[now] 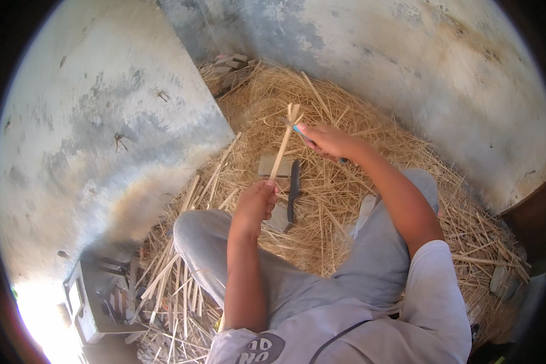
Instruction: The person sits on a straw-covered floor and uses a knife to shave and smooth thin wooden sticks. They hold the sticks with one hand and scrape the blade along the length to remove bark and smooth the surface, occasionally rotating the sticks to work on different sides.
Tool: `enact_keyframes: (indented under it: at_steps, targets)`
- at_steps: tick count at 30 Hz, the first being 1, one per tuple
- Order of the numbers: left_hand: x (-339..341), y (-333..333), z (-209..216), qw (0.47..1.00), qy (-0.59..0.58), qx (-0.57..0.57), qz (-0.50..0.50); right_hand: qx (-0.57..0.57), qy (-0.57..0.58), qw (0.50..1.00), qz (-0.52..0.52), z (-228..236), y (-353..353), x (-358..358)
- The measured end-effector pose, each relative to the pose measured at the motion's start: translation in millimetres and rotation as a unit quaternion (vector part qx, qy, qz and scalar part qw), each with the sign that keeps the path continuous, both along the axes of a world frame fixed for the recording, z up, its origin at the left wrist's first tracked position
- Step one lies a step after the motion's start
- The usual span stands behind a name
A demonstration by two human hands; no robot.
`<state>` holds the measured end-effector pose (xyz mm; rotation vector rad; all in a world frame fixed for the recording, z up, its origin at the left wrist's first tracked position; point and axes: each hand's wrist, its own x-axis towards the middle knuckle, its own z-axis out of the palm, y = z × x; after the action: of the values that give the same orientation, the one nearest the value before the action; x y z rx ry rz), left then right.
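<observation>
My left hand is closed around the lower end of a pale strip of split bamboo or wood, which slants up and away from me. At the far end the strip fans into several thin slivers. My right hand is wrapped round a knife with a blue and dark handle; its blade meets the strip just below the splayed end. Beneath the strip a second, dark knife lies between my knees, beside a flat grey block and another grey slab.
Straw-like shavings cover the floor around my crossed legs. Longer strips are heaped at my left. Plastered walls rise on the left and far right. A metal box-like case stands at lower left; bricks sit in the far corner.
</observation>
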<state>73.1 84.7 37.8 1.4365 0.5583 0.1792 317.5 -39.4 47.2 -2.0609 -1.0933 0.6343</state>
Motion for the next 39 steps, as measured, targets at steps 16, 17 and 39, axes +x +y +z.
enact_keyframes:
  at_steps: [16,17,39]
  targets:
    - [-39,55,23,0.687,0.257,0.678,0.040,-0.402,-0.176,0.897,0.057,-135,-30,7]
    - [-38,66,17,0.667,0.267,0.695,0.025,-0.432,-0.257,0.861,0.076,-148,-23,2]
    - [-35,135,-156,0.649,0.448,0.552,-0.271,-0.060,0.172,0.964,-0.195,-293,35,-158]
